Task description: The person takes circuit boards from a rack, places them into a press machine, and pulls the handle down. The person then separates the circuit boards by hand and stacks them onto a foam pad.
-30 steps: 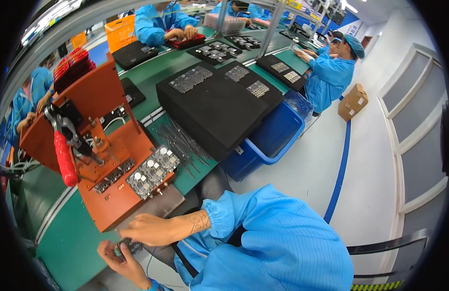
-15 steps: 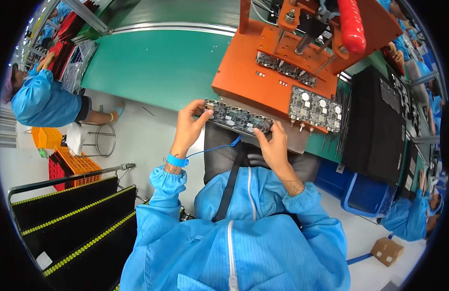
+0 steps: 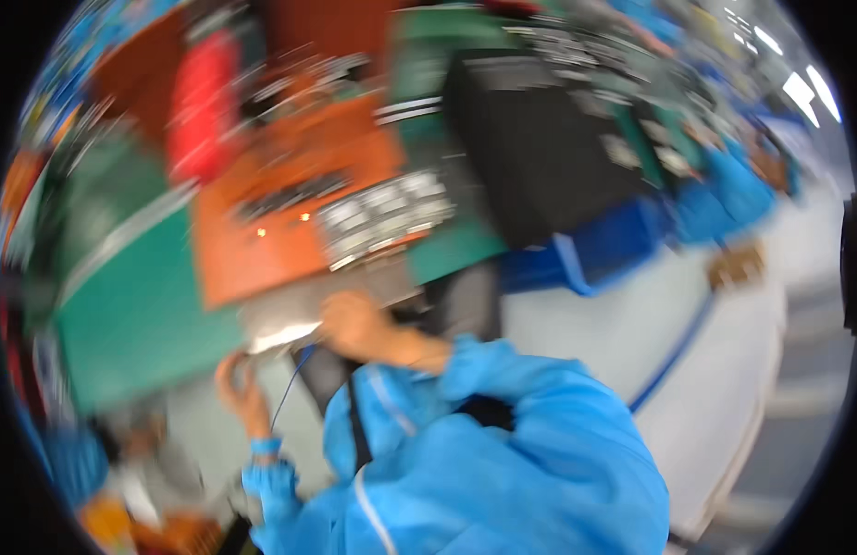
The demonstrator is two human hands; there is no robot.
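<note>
Everything is smeared by motion. My right hand [image 3: 356,326] is curled, knuckles up, in front of the orange press fixture [image 3: 227,264]; what its fingers hold is hidden. Lower and to the left, my left hand [image 3: 243,396] has bent fingers, too blurred to tell their grip. A bright thin strip [image 3: 285,339] runs between the two hands; I cannot tell whether it is a board's edge or glare. A grey plate [image 3: 299,301] forms the fixture's front. On the fixture's right part lies a circuit board panel [image 3: 387,217] with pale patches, and another dark board [image 3: 294,194] sits farther in.
The fixture has a red handle [image 3: 202,111]. It stands on a green bench [image 3: 132,319]. To the right are a black box-like stack [image 3: 540,148], a blue bin [image 3: 595,254] and a small carton [image 3: 736,266]. A co-worker in blue [image 3: 725,199] is at far right.
My view has swung to the right, so the fixture appears farther left. Both hands held a circuit board panel before; it no longer shows plainly. My right hand has curled over.
</note>
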